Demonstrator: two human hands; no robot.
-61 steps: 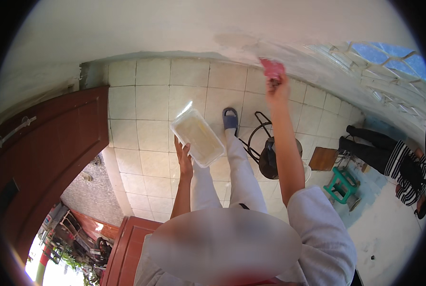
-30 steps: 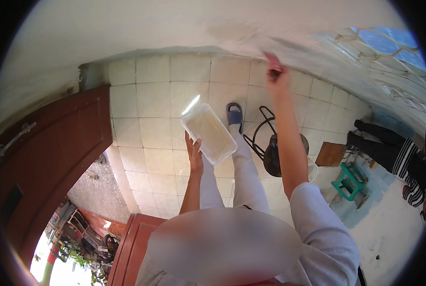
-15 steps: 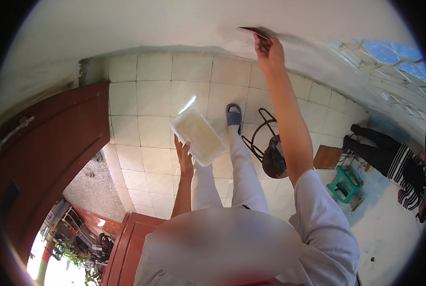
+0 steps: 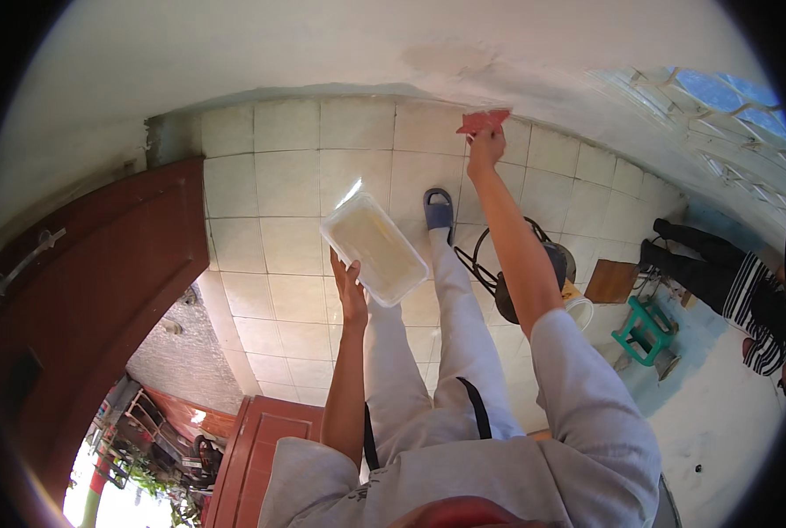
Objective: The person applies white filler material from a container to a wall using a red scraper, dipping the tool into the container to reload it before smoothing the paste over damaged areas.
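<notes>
The right hand [image 4: 485,145] has slid its red scraper [image 4: 484,121] leftward, fingers gripping; left hand [image 4: 349,286] holds a pale, translucent tub [image 4: 374,247].

Bright daylight, overexposed doorway [image 4: 111,493] lower left, glare on the container's [image 4: 374,248] rim, heavy fisheye bending, black vignette, torso blurred.

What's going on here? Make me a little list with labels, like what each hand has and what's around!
Left hand: left hand holds up a clear plastic tray of pale stuff.
Right hand: right hand presses a red flat tool against the wall, arm stretched out.
Wall: pale, with a darker patch beside the tool.
Floor: pale tiles.
Foot: blue slipper.
Nearby: brown door, green stool, another person in a striped top.
</notes>
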